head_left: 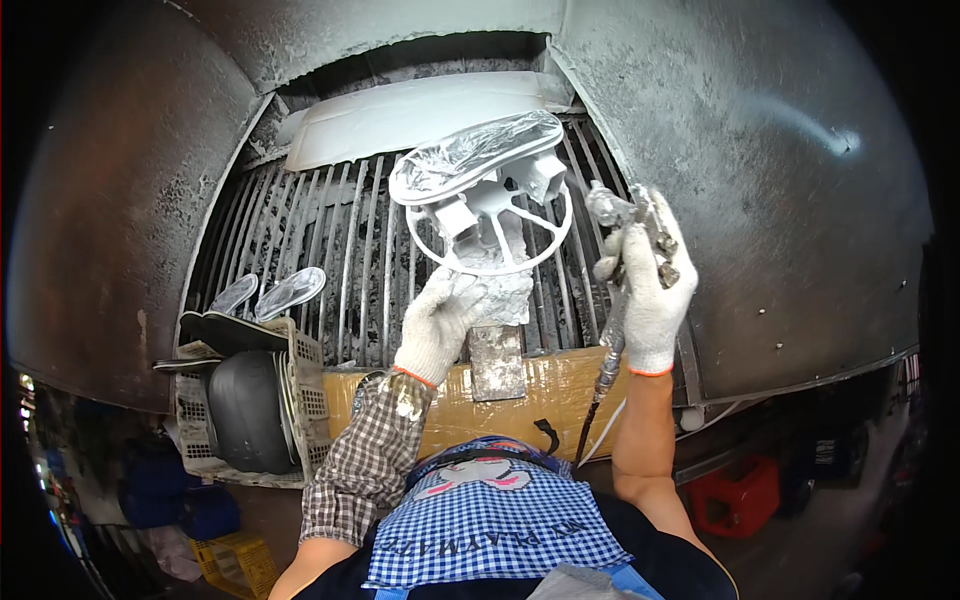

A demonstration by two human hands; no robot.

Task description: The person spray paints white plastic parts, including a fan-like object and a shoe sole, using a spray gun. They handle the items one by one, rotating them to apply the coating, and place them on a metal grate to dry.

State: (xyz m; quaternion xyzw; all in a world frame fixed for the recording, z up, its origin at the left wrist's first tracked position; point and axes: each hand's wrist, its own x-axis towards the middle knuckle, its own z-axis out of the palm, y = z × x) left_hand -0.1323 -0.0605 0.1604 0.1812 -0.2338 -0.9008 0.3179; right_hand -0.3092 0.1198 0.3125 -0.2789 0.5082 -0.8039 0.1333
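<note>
A shoe sole [478,158] with a pale rim and a shiny, crinkled inside lies tilted on blocks atop a white spoked wheel stand [497,225]. My left hand [438,322], in a white knit glove, is at the wheel's near rim with its fingers bent against it. My right hand [655,290], gloved too, is wrapped round a paint-crusted spray gun [618,212] to the right of the wheel. The gun's nozzle end is toward the sole, and a hose [606,375] runs down from it. No spray can be made out.
Dark metal slats [345,270] lie under the stand, between tall side panels [740,200]. At left, a plastic crate [310,385] holds black soles [250,410]; two shiny soles [290,293] lie beyond it. A taped cardboard strip [440,415] edges the front.
</note>
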